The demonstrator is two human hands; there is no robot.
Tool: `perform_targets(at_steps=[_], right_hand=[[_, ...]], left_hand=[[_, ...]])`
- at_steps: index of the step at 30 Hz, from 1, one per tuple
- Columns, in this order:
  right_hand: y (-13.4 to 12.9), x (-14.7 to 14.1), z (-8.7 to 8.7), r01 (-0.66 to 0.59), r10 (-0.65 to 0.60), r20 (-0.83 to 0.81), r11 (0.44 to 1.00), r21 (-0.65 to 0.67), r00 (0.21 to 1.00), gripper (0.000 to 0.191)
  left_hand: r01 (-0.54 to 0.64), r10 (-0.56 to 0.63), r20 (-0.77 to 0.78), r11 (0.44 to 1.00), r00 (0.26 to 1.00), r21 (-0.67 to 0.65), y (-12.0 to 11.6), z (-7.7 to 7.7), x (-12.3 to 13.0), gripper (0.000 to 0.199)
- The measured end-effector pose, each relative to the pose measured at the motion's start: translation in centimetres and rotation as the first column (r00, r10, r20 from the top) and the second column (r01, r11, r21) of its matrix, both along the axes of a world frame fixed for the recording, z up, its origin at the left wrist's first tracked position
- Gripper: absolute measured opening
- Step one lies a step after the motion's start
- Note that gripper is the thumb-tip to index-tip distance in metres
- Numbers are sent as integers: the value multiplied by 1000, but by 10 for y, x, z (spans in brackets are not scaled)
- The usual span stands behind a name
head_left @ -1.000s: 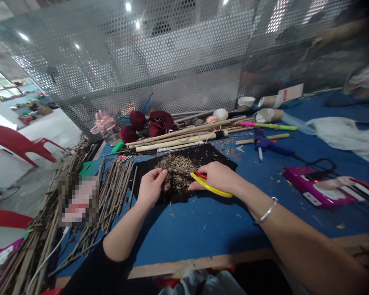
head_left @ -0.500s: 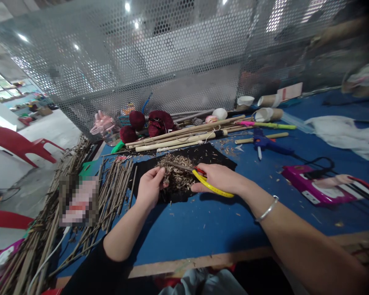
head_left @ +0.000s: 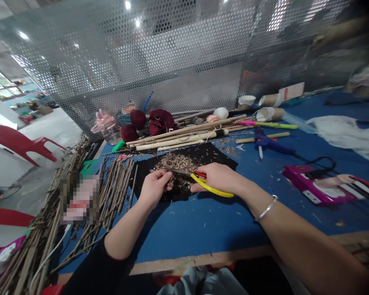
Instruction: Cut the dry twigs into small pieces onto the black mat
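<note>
My right hand (head_left: pixel 213 178) is wrapped around a pair of scissors (head_left: pixel 204 183) with yellow and red handles. Their dark blades point left and reach my left hand (head_left: pixel 155 186). Its thumb and fingertips are pinched together by the blade tips, and whatever is between them is too small to make out. Beneath both hands lies a heap of short brown stem clippings (head_left: pixel 180 162) on a black cloth (head_left: pixel 224 159). Left of the cloth are many thin dry sticks (head_left: pixel 117 184), laid roughly side by side.
A blue table (head_left: pixel 187 233) carries long pale rods (head_left: pixel 178 139), dark red balls (head_left: pixel 138 119), a blue glue gun (head_left: pixel 269 144) and a purple power box (head_left: pixel 320 186). Paper cups (head_left: pixel 269 114) lie at the back. A perforated metal screen (head_left: pixel 172 53) stands behind. Bundled sticks (head_left: pixel 33 241) line the left edge.
My left hand has shifted slightly right, closer along the scissors blades. My right hand and the scissors have hardly moved.
</note>
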State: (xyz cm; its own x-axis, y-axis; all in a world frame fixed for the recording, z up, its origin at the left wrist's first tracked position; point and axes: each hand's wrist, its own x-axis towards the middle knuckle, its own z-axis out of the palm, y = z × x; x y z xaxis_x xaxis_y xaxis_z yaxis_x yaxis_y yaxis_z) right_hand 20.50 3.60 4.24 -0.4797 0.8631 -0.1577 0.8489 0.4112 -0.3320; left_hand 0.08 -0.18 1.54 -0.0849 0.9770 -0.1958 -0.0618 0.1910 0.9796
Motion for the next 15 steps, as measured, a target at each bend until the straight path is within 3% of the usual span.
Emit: perform_targets(at_steps=[9,13,15], right_hand=[[4,0,-2,41,-41,-13,999,30,999,51],[4,-6,-5,186,-159,-196,974,128,968,45],[1,-13,-9,208,-151,-353,969,130,923,43]], left_hand=[[21,-21,43,1000,999,-2,3,-6,-3,32],[-66,69,177,998,982,-23,2,-2,3,33],[-68,74,240,997,968,-34,0,0,9,32]])
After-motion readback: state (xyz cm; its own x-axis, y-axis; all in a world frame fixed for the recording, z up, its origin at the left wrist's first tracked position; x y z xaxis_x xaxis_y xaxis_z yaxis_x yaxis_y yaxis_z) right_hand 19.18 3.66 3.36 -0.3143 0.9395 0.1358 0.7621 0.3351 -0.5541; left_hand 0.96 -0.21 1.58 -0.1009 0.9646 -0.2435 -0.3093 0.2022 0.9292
